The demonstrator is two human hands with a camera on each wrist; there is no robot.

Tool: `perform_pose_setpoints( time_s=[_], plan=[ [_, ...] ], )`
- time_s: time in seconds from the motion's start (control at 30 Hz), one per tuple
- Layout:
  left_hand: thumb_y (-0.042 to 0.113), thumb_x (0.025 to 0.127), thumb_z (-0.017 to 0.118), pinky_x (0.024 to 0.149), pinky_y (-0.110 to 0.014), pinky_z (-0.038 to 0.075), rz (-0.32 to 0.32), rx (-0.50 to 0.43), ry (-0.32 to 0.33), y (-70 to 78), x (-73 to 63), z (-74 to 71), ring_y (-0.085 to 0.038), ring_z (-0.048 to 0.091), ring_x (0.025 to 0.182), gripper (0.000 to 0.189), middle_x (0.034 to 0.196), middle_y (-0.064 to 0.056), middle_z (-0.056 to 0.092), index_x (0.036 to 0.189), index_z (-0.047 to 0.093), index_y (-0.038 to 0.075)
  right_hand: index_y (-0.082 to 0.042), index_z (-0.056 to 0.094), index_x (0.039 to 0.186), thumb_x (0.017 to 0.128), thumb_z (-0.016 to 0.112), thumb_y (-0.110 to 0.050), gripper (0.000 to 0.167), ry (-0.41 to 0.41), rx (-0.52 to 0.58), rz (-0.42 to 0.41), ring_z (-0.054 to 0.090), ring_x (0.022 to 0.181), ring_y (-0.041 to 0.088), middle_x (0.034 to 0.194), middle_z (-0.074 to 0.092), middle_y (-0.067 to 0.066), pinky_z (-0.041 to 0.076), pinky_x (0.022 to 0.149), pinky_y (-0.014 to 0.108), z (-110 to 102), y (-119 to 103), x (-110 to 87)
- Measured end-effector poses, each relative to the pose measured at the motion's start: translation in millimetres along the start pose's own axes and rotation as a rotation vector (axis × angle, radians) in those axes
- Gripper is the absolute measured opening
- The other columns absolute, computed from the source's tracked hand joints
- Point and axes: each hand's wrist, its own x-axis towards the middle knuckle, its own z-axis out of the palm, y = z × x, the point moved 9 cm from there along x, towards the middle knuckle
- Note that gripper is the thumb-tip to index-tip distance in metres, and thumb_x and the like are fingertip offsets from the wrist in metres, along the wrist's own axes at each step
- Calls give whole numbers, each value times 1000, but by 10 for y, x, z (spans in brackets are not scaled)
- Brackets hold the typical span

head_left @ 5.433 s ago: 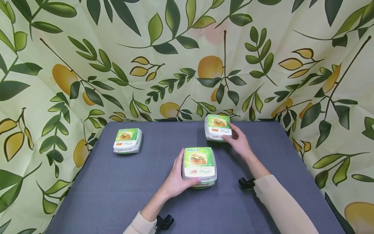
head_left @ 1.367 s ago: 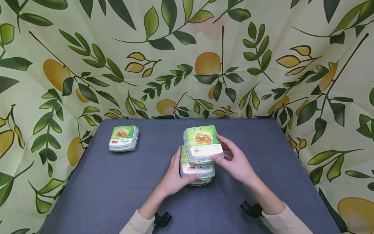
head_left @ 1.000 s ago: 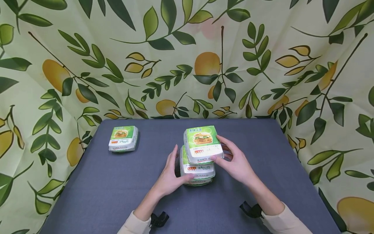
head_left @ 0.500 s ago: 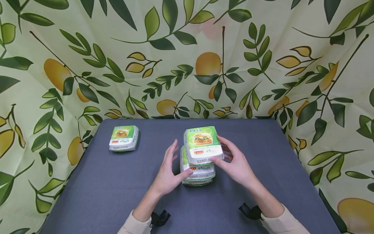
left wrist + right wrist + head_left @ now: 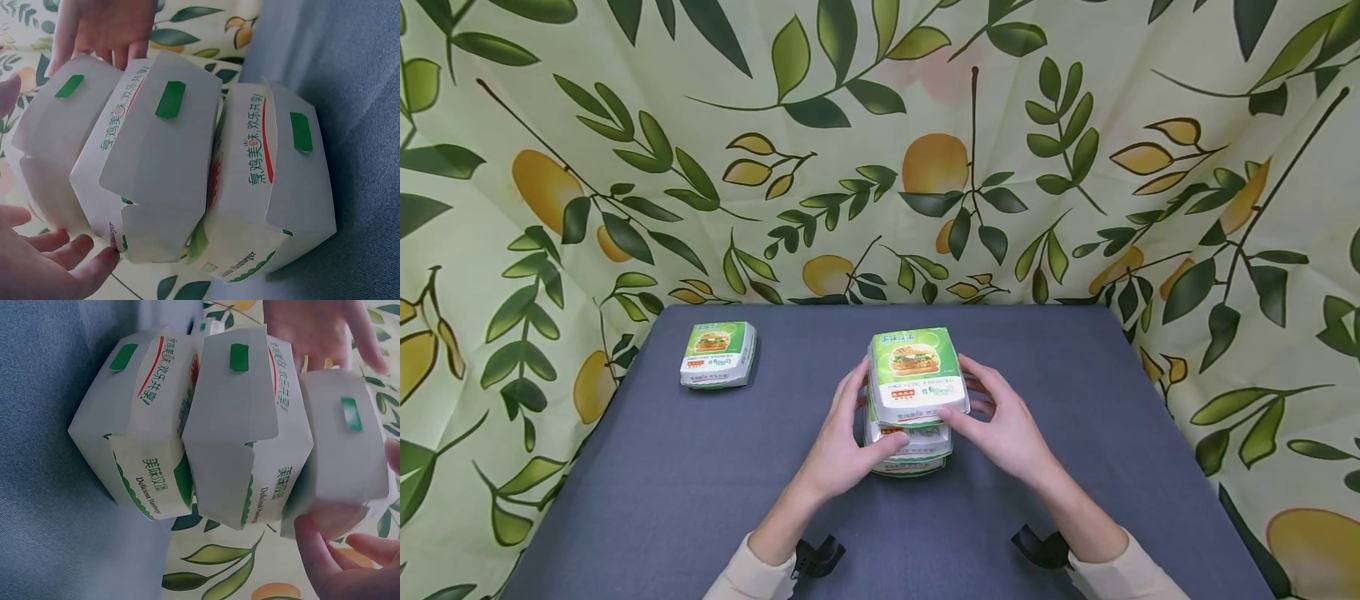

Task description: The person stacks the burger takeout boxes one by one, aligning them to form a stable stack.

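The right hand point(image 5: 1003, 425) is gripping the top box point(image 5: 917, 371) while the left hand point(image 5: 837, 450), fingers relaxed, is flanking its left side, presumably for steadiness.

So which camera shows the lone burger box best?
The head view: the lone burger box sits unobstructed, top and front visible. The right wrist view apparently shows only part, beyond the stack; the left wrist, none.

Three burger boxes point(image 5: 917, 396); green-and-white; stacked unevenly
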Motion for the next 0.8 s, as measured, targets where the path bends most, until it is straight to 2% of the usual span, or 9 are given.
perform_pose_setpoints(
  time_s=[0.17, 0.27, 0.43, 0.63, 0.8],
  plan=[
    [30, 86, 83, 115, -54, 32, -2, -7, 22, -16, 8, -16, -23, 36, 142, 101, 163, 1, 23, 164, 18, 23, -10, 42, 154, 89, 81, -21, 77, -22, 104, -28, 50, 130, 28, 144, 47, 8, 50, 98, 26, 10, -4, -9],
    [30, 87, 81, 115, -52, 33, 4, -1, 29, -29, 12, -22, -24, 35, 142, 98, 163, -1, 23, 163, 19, 20, -8, 41, 154, 89, 80, -15, 76, -38, 176, -43, 49, 130, 29, 144, 46, 10, 50, 96, 21, 22, 1, -6],
    [33, 90, 76, 114, -53, 33, 2, -4, 31, -56, 23, -30, -26, 35, 142, 93, 162, -4, 24, 163, 20, 15, -8, 39, 155, 91, 78, -10, 75, -74, 246, -31, 49, 128, 30, 145, 44, 13, 52, 96, 26, 72, 57, 6],
    [28, 94, 73, 113, -53, 36, 15, -5, 25, -52, 36, -32, -28, 38, 140, 90, 160, -9, 25, 163, 19, 11, -7, 31, 156, 93, 74, -10, 76, -112, 279, -22, 41, 139, 38, 150, 41, 19, 47, 105, 40, 140, 124, 16],
    [25, 95, 72, 112, -54, 36, 7, -6, 21, -65, 41, -31, -28, 38, 140, 86, 159, -10, 27, 163, 20, 11, -7, 28, 155, 94, 73, -10, 76, -125, 305, -28, 39, 141, 37, 152, 38, 19, 46, 105, 33, 163, 122, 14]
  ],
)
